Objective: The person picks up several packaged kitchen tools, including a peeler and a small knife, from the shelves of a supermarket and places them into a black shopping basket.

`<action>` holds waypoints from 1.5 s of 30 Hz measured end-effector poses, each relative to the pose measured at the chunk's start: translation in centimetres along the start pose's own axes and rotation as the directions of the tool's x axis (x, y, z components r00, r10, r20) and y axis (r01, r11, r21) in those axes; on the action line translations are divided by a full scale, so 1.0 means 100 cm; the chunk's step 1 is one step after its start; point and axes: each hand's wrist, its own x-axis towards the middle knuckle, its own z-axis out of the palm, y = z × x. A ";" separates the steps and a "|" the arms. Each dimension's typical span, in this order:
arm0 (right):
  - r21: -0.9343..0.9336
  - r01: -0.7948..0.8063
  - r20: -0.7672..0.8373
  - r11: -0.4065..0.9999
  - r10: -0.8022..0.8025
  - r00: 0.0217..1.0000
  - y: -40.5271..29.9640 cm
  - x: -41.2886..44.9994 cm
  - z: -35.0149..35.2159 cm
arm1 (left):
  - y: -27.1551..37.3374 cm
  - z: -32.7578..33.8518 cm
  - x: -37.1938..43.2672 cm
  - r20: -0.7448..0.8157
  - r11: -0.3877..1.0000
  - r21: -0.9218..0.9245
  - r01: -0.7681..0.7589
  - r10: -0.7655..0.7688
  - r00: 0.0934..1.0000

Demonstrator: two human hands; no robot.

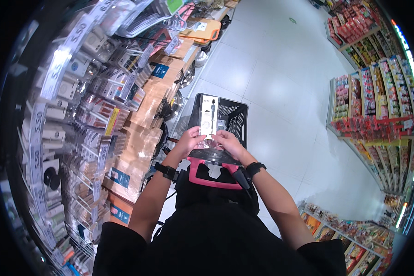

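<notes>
My left hand (189, 142) and my right hand (229, 142) pinch the lower corners of a flat, clear-wrapped package (209, 119). Its pale card bears writing and carries a slim dark-handled utensil whose exact kind I cannot tell. The package is held upright over a black plastic shopping basket (240, 119) with perforated walls. Some clear-wrapped items lie low in the basket, mostly hidden behind my hands and the package. Just below my hands is a cart handle (214, 183) in pink and black, close against my body.
On the left, a rack of hanging packaged kitchen goods (100, 117) with price tags runs alongside, next to wooden cutting boards (141, 138) and pans (174, 103). Pale tiled floor (272, 86) lies ahead. Shelves of packaged snacks (372, 96) stand on the right.
</notes>
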 end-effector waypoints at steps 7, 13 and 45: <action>-0.042 -0.057 0.142 0.997 0.063 0.988 0.005 -0.047 0.029 | -0.029 0.011 -0.054 -0.164 0.942 0.233 -0.241 0.282 0.945; -0.009 -0.037 0.213 0.999 0.038 0.976 0.009 -0.082 0.008 | -0.039 0.065 -0.091 -0.292 0.971 0.161 -0.178 0.219 0.931; -0.765 0.598 0.474 0.240 -0.419 0.775 0.132 -0.142 0.001 | -0.209 0.154 -0.267 -0.774 0.916 0.008 -0.402 0.261 0.577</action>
